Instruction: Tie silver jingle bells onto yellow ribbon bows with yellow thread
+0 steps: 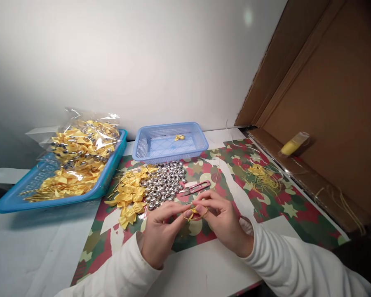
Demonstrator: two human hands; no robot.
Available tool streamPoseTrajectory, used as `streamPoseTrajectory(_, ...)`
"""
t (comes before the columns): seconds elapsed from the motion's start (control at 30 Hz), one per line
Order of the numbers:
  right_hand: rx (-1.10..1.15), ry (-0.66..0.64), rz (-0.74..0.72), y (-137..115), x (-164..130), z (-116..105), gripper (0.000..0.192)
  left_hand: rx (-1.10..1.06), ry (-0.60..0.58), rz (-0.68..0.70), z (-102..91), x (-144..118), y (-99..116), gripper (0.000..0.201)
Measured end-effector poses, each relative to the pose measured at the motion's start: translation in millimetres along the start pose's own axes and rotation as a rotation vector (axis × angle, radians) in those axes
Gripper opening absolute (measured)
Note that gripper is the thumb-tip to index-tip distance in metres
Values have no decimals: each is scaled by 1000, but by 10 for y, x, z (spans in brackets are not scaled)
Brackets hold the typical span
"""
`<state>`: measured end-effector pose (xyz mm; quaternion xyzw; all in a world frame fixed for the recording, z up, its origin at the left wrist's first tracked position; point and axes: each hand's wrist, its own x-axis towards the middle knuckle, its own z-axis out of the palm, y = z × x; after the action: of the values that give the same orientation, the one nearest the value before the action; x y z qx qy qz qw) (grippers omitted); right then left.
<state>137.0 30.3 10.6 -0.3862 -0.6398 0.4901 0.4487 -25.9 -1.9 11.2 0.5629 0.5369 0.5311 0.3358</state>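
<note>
Tying is the step in hand, by the look of it: a small yellow bow (194,210) with a loop of gold thread (200,215) is pinched between the fingertips of the left hand (159,231) and the right hand (222,220), which are pressed close together just above the counter (204,268). Both hands are closed on the bow and its thread, none of the fingers spread. The next move is judged to call for a fine, steady pull on the thread, with the bow kept from twisting (whether a bell is already threaded on cannot be told). Just beyond the hands a pair of red snips (195,188) is laid beside a heap of silver bells (164,183), and loose yellow bows (130,196) are piled touching that heap. A camouflage-patterned mat (266,214) is spread over the counter. Behind, a pale blue basket (170,142) with one bow in it is set near the white wall (142,62); a blue tray (62,194) of bagged bows is placed to the left, thread scraps (261,175) and brown cardboard (327,103) to the right.
</note>
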Motion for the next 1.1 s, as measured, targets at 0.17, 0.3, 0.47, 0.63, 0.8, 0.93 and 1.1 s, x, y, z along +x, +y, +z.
streamPoseTrajectory(0.17,17,-21,-5,-16,9,2,21,-11,15,-2,6,0,13,11)
streamPoseTrajectory(0.3,62,-61,31,-12,5,7,20,-9,15,-14,7,5,30,12)
streamPoseTrajectory(0.47,41,-68,27,-9,-4,14,20,-13,32,9,9,4,24,9)
streamPoseTrajectory(0.63,-33,-34,-25,-2,3,10,17,11,47,-2,14,-1,11,6)
streamPoseTrajectory(0.8,-83,-33,-107,10,2,1,16,-26,53,-30,13,-1,23,5)
streamPoseTrajectory(0.93,-84,5,-116,19,1,-4,17,-121,50,-123,14,4,41,3)
streamPoseTrajectory(1.1,-85,16,-98,28,-9,2,17,-228,20,-182,7,2,36,3)
